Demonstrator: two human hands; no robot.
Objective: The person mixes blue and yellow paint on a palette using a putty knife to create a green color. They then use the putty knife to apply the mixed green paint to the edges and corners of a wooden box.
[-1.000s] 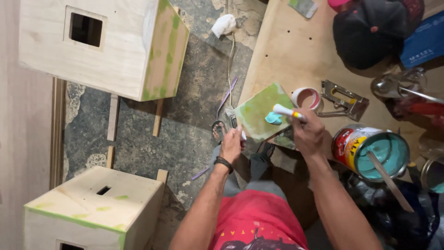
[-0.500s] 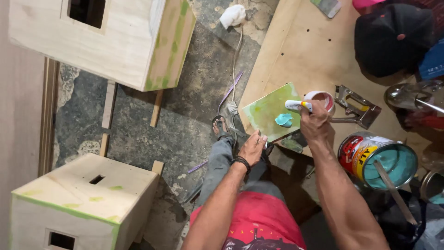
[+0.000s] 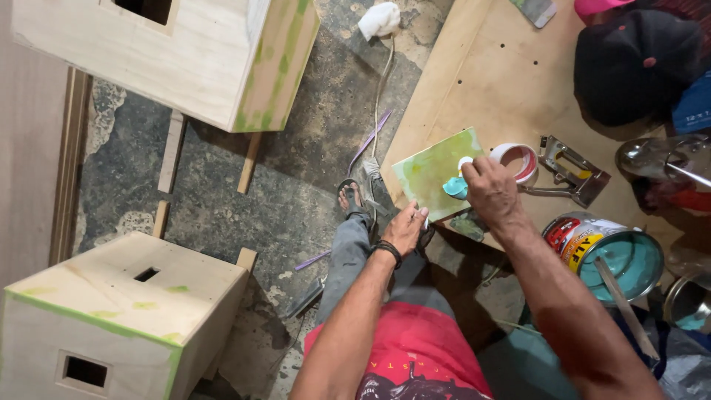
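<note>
Item: my right hand (image 3: 490, 191). Closed round a small white tube (image 3: 464, 164), of which only the tip shows above my knuckles. The tip is tilted down over the green-stained board (image 3: 433, 175).

Item: blob of turquoise paste (image 3: 455, 187). It lies on the board directly under my right fingertips, touching or almost touching the tube tip; I cannot tell which.

Item: my left hand (image 3: 405, 227). It rests on my knee with the fingers loosely curled and holds nothing that I can see. It sits just below the near edge of the board, apart from the paste.

Step in hand, as I judge it: adding something from the tube to the paste on the board. The next move calls for a steady squeeze or dab kept over the blob, and the board not shifting.

Nearby: roll of tape (image 3: 518, 161) and a metal staple gun (image 3: 567, 174), just beyond my right knuckles. Open can of turquoise paint (image 3: 615, 257) with a stick in it, beside my right forearm. Two plywood boxes (image 3: 118, 318) with green-smeared edges stand well away past my left arm.
</note>
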